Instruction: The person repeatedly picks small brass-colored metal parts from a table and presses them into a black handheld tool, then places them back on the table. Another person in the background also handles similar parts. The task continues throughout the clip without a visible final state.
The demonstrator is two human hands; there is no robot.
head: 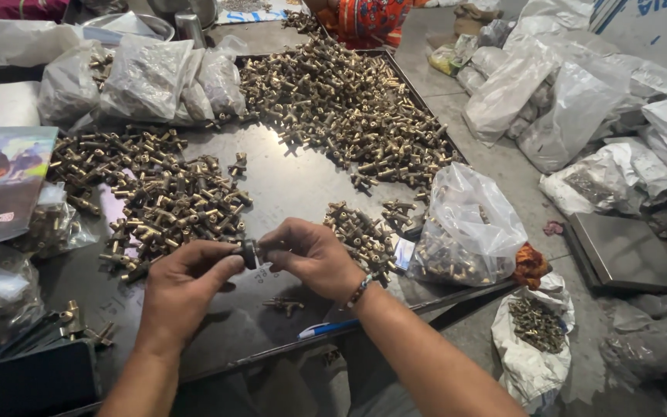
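My left hand [183, 282] and my right hand [314, 255] meet over a dark metal tray [287, 181]. Together they pinch one small brass fitting with a dark end [250, 252] between the fingertips. A heap of brass fittings [164, 201] lies just beyond my left hand. A smaller cluster of brass fittings [360, 232] sits by my right hand. A single loose fitting [283, 305] rests on the tray below my hands. A beaded bracelet circles my right wrist.
A large pile of fittings [341, 100] fills the tray's far side. Clear plastic bags of parts [465, 232] sit at the right edge, more bags [144, 77] at the far left. A blue pen [326, 329] lies at the near rim. White sacks [534, 340] cover the floor; another person [368, 19] sits opposite.
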